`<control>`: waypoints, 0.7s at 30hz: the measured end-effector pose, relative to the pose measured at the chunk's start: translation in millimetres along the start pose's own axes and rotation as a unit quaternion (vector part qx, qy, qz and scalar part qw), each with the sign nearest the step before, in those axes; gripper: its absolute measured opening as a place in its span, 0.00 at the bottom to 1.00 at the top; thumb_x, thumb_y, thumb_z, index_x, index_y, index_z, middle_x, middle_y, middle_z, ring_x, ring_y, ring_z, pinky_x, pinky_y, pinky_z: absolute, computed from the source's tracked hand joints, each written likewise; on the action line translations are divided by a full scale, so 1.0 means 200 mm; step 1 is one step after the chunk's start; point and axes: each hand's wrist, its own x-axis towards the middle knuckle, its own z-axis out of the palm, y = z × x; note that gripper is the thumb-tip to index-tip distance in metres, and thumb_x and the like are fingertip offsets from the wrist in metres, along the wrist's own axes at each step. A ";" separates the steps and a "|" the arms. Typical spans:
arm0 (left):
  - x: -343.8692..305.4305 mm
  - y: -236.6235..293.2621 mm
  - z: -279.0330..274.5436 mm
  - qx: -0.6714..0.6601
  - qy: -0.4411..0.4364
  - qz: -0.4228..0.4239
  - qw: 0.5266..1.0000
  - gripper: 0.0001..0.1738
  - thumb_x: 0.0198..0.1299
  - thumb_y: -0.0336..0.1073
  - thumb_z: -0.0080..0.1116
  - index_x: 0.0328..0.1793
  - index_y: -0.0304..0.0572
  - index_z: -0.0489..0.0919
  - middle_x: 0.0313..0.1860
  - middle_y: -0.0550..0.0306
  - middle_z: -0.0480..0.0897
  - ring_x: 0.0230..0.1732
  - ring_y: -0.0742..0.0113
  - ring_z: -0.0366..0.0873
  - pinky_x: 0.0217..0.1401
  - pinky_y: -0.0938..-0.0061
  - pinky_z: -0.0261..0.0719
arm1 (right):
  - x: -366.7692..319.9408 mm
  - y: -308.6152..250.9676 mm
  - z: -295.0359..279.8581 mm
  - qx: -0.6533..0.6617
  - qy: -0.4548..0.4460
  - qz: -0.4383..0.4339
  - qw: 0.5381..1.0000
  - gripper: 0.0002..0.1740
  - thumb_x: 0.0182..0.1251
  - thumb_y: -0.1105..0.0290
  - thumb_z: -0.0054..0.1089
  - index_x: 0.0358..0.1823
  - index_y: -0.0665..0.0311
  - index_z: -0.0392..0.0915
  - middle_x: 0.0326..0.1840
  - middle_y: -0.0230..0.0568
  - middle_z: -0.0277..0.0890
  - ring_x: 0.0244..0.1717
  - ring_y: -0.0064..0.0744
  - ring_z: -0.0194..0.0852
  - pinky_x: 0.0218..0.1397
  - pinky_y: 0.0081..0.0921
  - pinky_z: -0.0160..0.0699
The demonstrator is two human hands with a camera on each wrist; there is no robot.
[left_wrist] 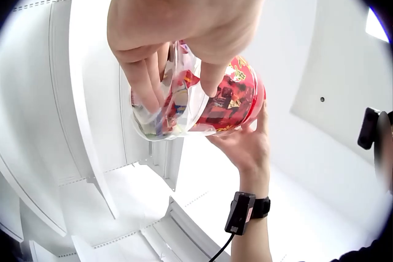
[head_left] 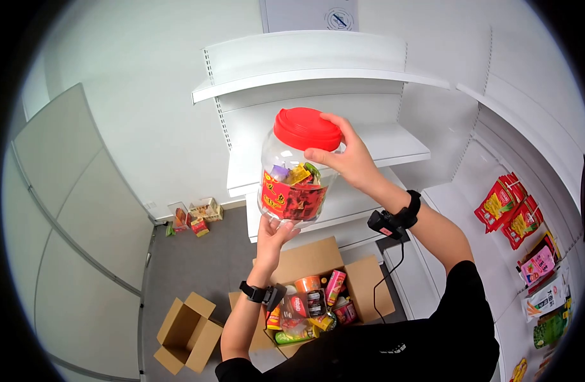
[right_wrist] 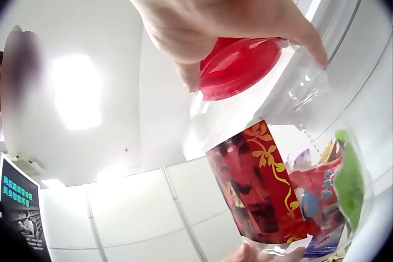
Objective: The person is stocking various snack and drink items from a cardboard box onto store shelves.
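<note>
Jar of wrapped snacks [head_left: 292, 197], aloft before white shelving [head_left: 305, 81]. Rests in the curled left hand [head_left: 273, 239], apparently for support from below; is gripped at the red lid [head_left: 300, 127] by the right hand [head_left: 353, 160], likely for steadiness.

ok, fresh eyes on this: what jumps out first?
The big clear jar with its bright red lid, held up mid-view, left hand at its base, right hand at the lid. Next, the open cardboard box of colourful snacks below it, then the red packets at far right.
</note>
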 end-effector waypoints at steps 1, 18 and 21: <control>0.00 0.01 0.00 0.004 -0.002 0.006 1.000 0.30 0.63 0.31 0.56 0.69 0.40 0.58 0.61 0.49 0.74 0.60 0.53 0.77 0.58 0.60 0.80 | 0.02 -0.01 0.00 0.014 -0.006 -0.003 1.000 0.45 0.51 0.56 0.76 0.66 0.67 0.62 0.60 0.47 0.69 0.63 0.36 0.67 0.65 0.31 0.67; -0.34 0.04 -0.49 0.046 0.066 -0.022 0.997 0.27 0.68 0.41 0.53 0.68 0.36 0.63 0.61 0.45 0.75 0.53 0.57 0.80 0.58 0.66 0.78 | 0.69 -0.45 -0.02 -0.019 0.021 -0.130 0.991 0.43 0.52 0.50 0.73 0.62 0.70 0.67 0.53 0.48 0.75 0.54 0.34 0.74 0.59 0.26 0.72; -0.42 0.04 -0.56 0.026 0.081 -0.022 0.996 0.26 0.68 0.43 0.52 0.66 0.36 0.65 0.59 0.47 0.76 0.52 0.58 0.80 0.58 0.65 0.77 | 0.90 -0.53 -0.01 -0.058 0.044 -0.176 0.982 0.45 0.51 0.44 0.72 0.63 0.66 0.67 0.54 0.43 0.75 0.56 0.33 0.72 0.59 0.27 0.70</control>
